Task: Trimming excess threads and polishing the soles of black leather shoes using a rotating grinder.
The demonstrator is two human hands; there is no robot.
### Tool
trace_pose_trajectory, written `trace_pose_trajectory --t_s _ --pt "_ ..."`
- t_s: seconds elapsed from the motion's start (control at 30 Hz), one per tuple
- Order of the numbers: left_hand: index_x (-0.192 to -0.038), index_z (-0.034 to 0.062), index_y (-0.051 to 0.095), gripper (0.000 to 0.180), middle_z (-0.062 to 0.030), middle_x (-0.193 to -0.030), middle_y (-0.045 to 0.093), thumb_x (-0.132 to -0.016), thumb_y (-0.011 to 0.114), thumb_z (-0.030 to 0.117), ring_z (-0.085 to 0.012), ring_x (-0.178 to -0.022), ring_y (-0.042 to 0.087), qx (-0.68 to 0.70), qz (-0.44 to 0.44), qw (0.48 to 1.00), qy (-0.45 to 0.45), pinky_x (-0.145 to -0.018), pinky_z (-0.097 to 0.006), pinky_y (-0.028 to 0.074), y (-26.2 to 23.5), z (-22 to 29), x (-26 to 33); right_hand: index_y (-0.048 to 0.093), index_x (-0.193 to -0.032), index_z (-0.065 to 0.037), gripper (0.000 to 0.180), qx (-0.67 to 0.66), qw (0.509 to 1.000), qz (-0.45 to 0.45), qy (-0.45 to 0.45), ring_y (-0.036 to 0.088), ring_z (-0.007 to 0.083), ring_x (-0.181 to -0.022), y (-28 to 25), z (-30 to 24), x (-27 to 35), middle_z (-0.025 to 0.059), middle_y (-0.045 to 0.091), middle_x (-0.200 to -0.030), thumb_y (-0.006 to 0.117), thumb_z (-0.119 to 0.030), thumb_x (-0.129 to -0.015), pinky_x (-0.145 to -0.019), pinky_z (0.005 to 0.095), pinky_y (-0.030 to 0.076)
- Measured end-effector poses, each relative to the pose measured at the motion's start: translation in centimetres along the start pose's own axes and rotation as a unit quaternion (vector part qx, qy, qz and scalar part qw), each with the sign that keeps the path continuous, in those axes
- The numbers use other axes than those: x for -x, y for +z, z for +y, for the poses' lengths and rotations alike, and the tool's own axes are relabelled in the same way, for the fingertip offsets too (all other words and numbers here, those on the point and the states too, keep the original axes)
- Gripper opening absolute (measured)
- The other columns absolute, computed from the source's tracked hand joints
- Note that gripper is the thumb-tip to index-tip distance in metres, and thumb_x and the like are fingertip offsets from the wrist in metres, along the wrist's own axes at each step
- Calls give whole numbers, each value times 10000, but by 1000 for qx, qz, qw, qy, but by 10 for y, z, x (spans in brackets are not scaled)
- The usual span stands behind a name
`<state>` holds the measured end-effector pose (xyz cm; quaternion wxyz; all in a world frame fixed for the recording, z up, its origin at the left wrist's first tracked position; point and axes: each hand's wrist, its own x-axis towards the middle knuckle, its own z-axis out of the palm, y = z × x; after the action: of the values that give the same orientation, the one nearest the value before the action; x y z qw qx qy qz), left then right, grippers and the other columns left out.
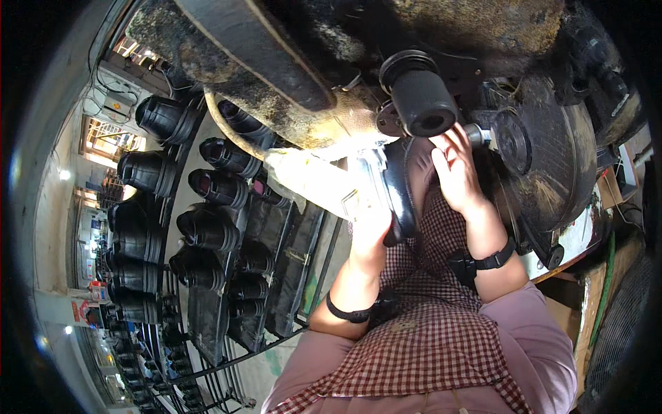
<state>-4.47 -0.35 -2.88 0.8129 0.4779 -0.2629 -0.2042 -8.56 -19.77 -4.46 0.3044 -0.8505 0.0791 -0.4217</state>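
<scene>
While your left hand [372, 221] is closed around a flat dark panel [398, 193] with a pale end, holding it up against the grimy machine body [289, 76] overhead, your right hand [455, 169] is raised just beside it with fingers loosely extended, the fingertips touching a small metal fitting [476, 133] under the black cylindrical boot mould [420, 96]. That mould juts toward you from the machine, open end down (its mouth shows as a dark hole). Both wrists carry black straps [493, 261], and a checked apron [427, 324] covers your front. Off to your left, well apart from your hands, rows of black rubber boots [207, 186] sit on a rack [207, 331] running away along the floor.
</scene>
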Motion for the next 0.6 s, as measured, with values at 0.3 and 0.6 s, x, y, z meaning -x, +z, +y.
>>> trace_pose_trajectory --t_s 0.3,0.6 --pt "-1437 20 294 510 -158 -1401 434 -1014 363 296 -256 -1271 453 -194 42 978 57 -1065 -390 374 5 -9 -22 659 -1069 -60 218 96 994 -45 20 585 283 -1015 -13 -3 -2 94 668 -1053 553 -97 -882 -936 409 427" --pt "-1179 -14 566 357 -80 -1129 612 -1003 436 268 -139 -980 593 34 178 983 -11 -818 -271 490 37 23 -52 605 -867 -22 84 100 983 -125 95 628 343 -771 -35 -30 10 152 655 -833 577 -96 -837 -754 423 484"
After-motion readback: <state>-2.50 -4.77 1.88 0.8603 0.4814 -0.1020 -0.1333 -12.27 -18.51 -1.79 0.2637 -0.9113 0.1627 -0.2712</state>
